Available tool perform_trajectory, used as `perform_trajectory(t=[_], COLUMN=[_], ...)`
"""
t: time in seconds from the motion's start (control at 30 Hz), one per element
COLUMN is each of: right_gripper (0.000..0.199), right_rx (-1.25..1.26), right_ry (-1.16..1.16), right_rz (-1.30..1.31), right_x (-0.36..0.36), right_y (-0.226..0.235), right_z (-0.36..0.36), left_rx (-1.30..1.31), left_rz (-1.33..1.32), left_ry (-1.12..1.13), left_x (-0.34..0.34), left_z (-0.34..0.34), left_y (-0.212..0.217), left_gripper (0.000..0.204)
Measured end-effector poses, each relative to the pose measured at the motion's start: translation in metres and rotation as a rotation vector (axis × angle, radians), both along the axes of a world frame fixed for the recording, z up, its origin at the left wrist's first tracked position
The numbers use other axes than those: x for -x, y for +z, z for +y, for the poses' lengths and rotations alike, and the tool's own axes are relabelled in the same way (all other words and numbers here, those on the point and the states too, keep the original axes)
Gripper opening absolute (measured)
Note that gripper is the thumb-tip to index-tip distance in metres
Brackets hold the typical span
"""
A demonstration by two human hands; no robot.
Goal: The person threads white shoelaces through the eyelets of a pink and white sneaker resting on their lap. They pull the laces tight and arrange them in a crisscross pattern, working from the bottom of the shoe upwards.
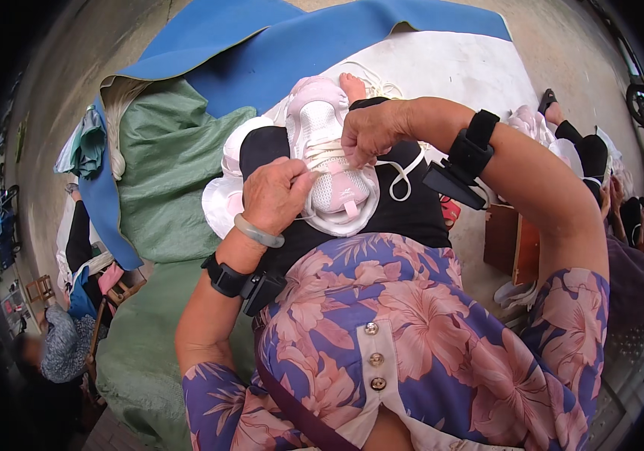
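Observation:
A pink and white sports shoe (340, 188) lies on my lap, its tongue loop toward me and its toe pointing away. Cream-white shoelace (327, 154) crosses its middle in several rows. My left hand (277, 197) is closed at the shoe's left edge, thumb and forefinger pinching it there. On the opposite side, my right hand (378, 131) has its fingers bent together on the lace beside the eyelets; its fingertips are partly hidden. A loose lace end (401, 180) loops over my dark trousers to the right. More white shoe parts (224, 199) rest by my left thigh.
A green cloth sheet (164, 165) covers the left side. Blue matting (262, 56) and a white sheet (457, 71) lie ahead. A brown wooden box (510, 240) stands at my right. Other people sit at both sides, with a pile of pale shoes (536, 128) near the right one.

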State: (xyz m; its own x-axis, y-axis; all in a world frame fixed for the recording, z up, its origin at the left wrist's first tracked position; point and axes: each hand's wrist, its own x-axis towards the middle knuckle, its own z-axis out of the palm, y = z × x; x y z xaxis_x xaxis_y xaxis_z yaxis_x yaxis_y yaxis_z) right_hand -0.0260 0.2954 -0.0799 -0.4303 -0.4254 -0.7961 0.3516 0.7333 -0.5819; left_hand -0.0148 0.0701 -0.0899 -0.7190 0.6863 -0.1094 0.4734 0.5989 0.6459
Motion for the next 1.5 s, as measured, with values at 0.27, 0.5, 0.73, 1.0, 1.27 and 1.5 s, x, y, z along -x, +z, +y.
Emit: perform_trajectory(t=[0.27, 0.5, 0.73, 1.0, 1.27, 1.5], right_gripper=[0.012, 0.01, 0.007, 0.013, 0.017, 0.027], right_rx=[0.01, -0.127, -0.261, -0.36, -0.186, 0.049], right_ry=[-0.036, -0.292, -0.308, -0.255, -0.445, -0.519], right_rz=[0.659, 1.025, 1.335, 1.268, 1.196, 1.264], right_x=[-0.038, -0.076, -0.087, -0.085, -0.084, -0.107], right_y=[-0.014, -0.024, -0.036, -0.037, -0.042, -0.037], right_z=[0.002, -0.016, -0.033, -0.046, -0.04, -0.03], left_rx=[-0.132, -0.154, -0.197, -0.144, -0.092, 0.083], left_rz=[0.121, 0.54, 0.745, 0.925, 1.045, 0.783], left_ry=[-0.058, -0.227, -0.359, -0.386, -0.365, -0.35], left_x=[-0.002, 0.0, 0.012, 0.027, 0.028, 0.026], left_z=[0.001, -0.005, -0.014, -0.032, -0.056, -0.113], left_y=[-0.007, -0.013, -0.013, -0.013, 0.021, -0.002], left_gripper=[0.011, 0.009, 0.011, 0.015, 0.015, 0.023])
